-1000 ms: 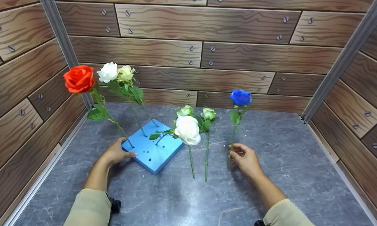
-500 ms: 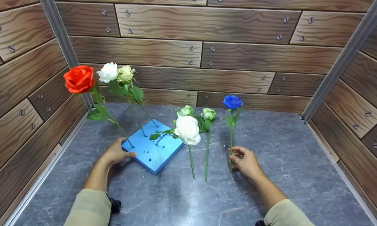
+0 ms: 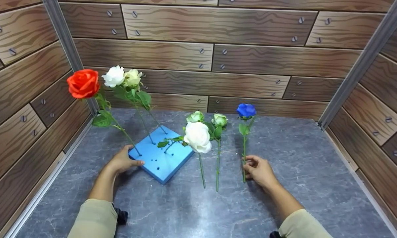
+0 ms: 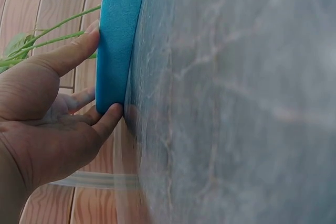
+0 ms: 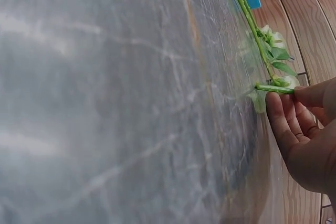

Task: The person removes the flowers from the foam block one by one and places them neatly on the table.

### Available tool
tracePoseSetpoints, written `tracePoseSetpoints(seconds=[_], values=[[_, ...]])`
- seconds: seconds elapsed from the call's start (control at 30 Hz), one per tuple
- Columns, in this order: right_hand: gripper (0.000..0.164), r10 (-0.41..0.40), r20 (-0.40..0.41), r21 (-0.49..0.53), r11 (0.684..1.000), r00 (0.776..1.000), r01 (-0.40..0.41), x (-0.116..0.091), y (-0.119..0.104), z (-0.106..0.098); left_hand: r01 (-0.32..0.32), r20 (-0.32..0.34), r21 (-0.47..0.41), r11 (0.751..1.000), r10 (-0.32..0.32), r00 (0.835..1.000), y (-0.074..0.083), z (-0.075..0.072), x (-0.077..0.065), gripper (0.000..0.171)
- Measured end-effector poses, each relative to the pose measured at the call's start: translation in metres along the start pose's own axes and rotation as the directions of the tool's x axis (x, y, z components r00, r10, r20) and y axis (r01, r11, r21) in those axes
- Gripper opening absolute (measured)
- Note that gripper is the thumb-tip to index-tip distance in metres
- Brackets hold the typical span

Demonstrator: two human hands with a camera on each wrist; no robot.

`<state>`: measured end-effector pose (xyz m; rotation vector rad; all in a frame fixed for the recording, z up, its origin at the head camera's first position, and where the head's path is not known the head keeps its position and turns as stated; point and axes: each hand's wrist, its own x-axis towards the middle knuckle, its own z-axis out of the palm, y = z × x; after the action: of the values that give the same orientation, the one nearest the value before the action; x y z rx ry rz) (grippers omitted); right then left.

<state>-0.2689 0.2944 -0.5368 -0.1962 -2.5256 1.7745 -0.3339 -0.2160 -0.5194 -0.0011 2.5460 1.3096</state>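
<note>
Blue rose (image 3: 246, 110) is held low on its stem by the right hand (image 3: 259, 170); stem is pinched between thumb and fingers, its cut end exposed below the grip. Flower is carried near upright over the right part of the grey marbled tabletop (image 3: 172, 211). Whether the stem end is touched to the surface cannot be told.

Blue block (image 3: 165, 165) is gripped at its left corner by the left hand (image 3: 124, 161): thumb laid on the top face, other fingers set against the side and lower edge. Block is laid flat, left of middle, its top pierced by several small holes. 3 roses are stood in it: red rose (image 3: 83, 83), tilted left; small white rose (image 3: 113, 76); pale yellow rose (image 3: 132, 77) just beside it. Leafy stem (image 3: 169, 146), bent, is set there too, leaned right toward the large white rose (image 3: 197, 137); any join is hidden by leaves.

Between block and right hand, 2 more heads are noted: left green rose (image 3: 195, 116), partly covered by the large white rose, and right green rose (image 3: 219, 119). Below these heads, 2 straight stems (image 3: 217, 168) are seen, lower ends apart.

Tabletop is bounded by wood-patterned walls (image 3: 218, 24).
</note>
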Motion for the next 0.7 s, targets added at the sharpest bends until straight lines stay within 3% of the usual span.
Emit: tracePoseSetpoints(seconds=[0.7], values=[[0.036, 0.059, 0.054, -0.073, 0.996, 0.997, -0.055, 0.0026, 0.0013, -0.0069, 0.003, 0.018, -0.012, 1.0, -0.003, 1.0, -0.0016, -0.0007, 0.0009, 0.106]])
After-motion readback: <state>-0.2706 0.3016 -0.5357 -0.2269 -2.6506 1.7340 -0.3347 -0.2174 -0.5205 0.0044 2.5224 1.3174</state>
